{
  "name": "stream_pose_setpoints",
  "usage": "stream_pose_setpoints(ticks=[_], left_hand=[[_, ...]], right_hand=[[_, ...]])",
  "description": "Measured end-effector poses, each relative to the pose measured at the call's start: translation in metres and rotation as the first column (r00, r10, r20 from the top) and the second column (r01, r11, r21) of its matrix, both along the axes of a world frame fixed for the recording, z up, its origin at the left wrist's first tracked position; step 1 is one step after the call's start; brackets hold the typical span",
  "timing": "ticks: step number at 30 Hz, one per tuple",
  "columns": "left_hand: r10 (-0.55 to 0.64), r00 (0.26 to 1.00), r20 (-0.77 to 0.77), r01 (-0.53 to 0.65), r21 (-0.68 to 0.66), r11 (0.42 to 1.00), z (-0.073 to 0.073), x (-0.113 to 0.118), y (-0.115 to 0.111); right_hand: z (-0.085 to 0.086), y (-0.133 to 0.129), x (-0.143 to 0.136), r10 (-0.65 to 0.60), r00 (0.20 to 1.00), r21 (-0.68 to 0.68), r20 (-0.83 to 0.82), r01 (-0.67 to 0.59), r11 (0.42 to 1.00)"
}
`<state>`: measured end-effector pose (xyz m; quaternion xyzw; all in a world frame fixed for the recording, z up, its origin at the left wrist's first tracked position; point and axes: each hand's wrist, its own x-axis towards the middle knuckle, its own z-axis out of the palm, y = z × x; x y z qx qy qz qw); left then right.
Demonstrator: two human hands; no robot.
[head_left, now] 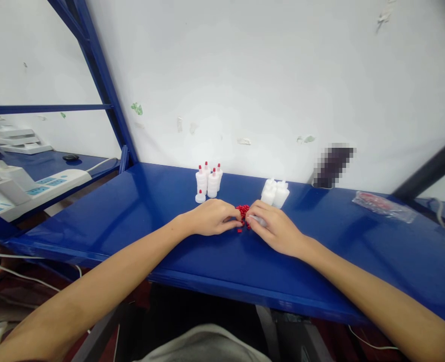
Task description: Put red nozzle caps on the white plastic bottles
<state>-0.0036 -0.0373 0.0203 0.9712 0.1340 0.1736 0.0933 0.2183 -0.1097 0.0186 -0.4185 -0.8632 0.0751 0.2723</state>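
Observation:
Over a pile of small red caps (242,210) on the blue table, my two hands almost meet. My left hand (217,217) has its thumb and fingers curled in a pinch at the pile's left edge; whatever is between the fingertips is hidden among the red. A whitish translucent piece, like a bottle's nozzle top (259,220), shows between the closed fingers of my right hand (277,229). One loose red cap (239,231) lies just below the left fingertips. Behind my left hand stands a white nozzle top with a red tip (200,196).
Several white squeeze bottles with red tips (213,183) stand behind my left hand. Several white bottles without red tips (275,192) stand behind my right. A clear plastic bag (384,205) lies far right. A power strip (52,183) sits left, past the blue frame (109,90).

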Motion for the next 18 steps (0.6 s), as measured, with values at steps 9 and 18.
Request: stream_pose_setpoints(ticks=[9, 18], left_hand=[[0.003, 1.0, -0.031, -0.004, -0.033, 0.999, 0.004, 0.003, -0.008], [-0.113, 0.992, -0.058, 0.11, -0.054, 0.992, 0.002, 0.011, -0.026]], right_hand=[[0.002, -0.001, 0.0, -0.06, 0.998, -0.064, -0.017, 0.058, 0.996], [0.002, -0.003, 0.0, -0.11, 0.987, 0.017, -0.115, 0.113, 0.993]])
